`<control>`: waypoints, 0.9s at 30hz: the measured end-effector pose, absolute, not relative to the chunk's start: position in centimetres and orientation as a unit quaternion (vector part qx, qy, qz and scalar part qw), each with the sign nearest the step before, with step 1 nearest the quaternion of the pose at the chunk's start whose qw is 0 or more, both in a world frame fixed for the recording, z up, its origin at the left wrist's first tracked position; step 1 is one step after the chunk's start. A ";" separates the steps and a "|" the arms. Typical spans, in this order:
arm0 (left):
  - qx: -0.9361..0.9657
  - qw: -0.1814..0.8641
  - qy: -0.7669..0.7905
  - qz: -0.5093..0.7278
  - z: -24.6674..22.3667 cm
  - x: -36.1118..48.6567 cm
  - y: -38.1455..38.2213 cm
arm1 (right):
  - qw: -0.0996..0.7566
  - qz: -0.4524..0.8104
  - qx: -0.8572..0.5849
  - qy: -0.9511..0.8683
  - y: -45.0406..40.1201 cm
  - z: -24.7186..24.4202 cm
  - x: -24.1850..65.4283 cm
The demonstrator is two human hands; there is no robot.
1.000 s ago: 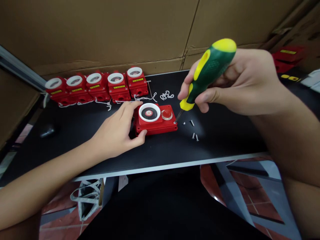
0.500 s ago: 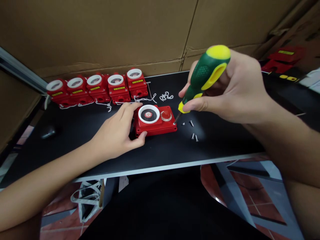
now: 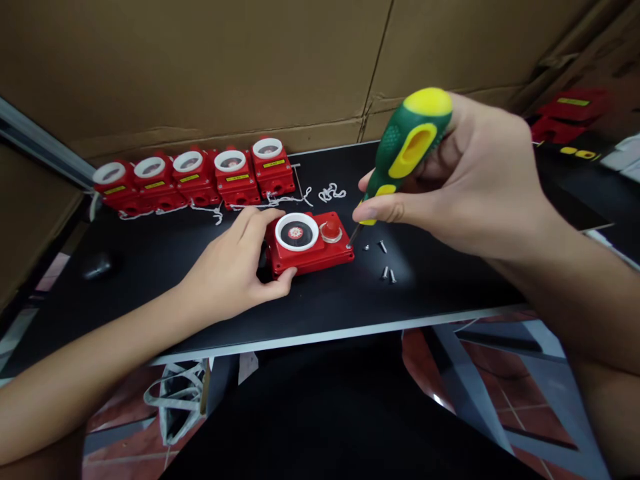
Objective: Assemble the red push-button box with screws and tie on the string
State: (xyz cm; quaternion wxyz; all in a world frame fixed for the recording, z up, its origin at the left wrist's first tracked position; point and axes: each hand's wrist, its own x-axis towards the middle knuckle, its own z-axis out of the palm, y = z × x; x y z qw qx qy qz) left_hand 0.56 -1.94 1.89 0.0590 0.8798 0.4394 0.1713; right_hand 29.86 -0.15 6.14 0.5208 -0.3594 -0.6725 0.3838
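A red box [image 3: 300,259] with a white ring around a dark round window and a red knob [image 3: 331,229] lies on the black table. Thumb and fingers of my left hand [image 3: 245,260] grip its left end. My right hand [image 3: 465,173] is closed around a green and yellow screwdriver [image 3: 397,153], tilted with its handle up to the right. The screwdriver's tip meets a screw [image 3: 349,247] at the box's right front corner. Several loose screws [image 3: 384,272] lie on the table just right of the box.
Several similar red boxes with white rings [image 3: 233,173] stand in a row at the back left, white cords before them. Another white cord [image 3: 332,193] lies behind the held box. A black mouse-like object [image 3: 97,265] sits at left; more red parts [image 3: 565,117] are at far right.
The screwdriver handle and my right hand have turned and shifted slightly left, the tip staying at the same corner screw. My left hand keeps its grip on the box.
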 end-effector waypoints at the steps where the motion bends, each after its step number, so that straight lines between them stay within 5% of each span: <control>1: 0.879 0.060 0.440 0.171 1.9 0.6 -2.0 | 0.523 0.376 -0.369 -0.671 -0.2 6.2 29.8; 23: 0.894 0.044 0.421 0.146 2.2 0.4 -2.2 | 0.535 0.398 -0.312 -0.677 0.5 5.6 29.8; 27: 0.890 0.054 0.431 0.140 2.3 0.4 -2.1 | 0.481 0.448 -0.286 -0.697 0.6 6.2 30.2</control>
